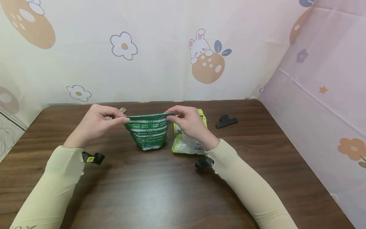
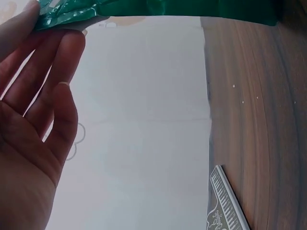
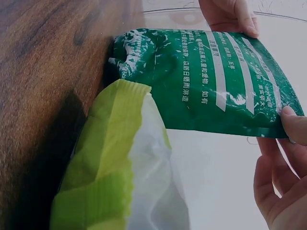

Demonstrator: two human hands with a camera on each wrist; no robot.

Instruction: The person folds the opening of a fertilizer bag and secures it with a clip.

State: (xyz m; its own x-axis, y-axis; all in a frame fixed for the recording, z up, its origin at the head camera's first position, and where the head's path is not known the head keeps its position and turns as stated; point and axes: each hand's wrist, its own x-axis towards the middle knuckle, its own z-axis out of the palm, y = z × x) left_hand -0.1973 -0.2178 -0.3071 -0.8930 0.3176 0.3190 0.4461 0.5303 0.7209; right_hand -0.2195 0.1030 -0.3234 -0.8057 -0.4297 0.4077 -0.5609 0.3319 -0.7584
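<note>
A green plastic pouch [image 1: 150, 132] with white printed lines stands upright on the table, its top edge stretched flat between both hands. My left hand [image 1: 100, 122] pinches the top left corner between thumb and fingers. The top right corner is pinched by my right hand [image 1: 187, 122]. In the right wrist view the pouch [image 3: 206, 81] shows its printed face, and the right thumb [image 3: 293, 125] presses on its edge. Just right of it, partly behind the right hand, a yellow-green and clear bag [image 1: 186, 143] stands on the table.
A black clip [image 1: 226, 121] lies at the back right of the dark wooden table [image 1: 148, 190]. Behind the left hand is a small flat patterned piece [image 1: 122, 110], seen larger as a ruler-like strip [image 2: 228, 201] in the left wrist view. A printed cloth backdrop [image 1: 160, 63] rises behind.
</note>
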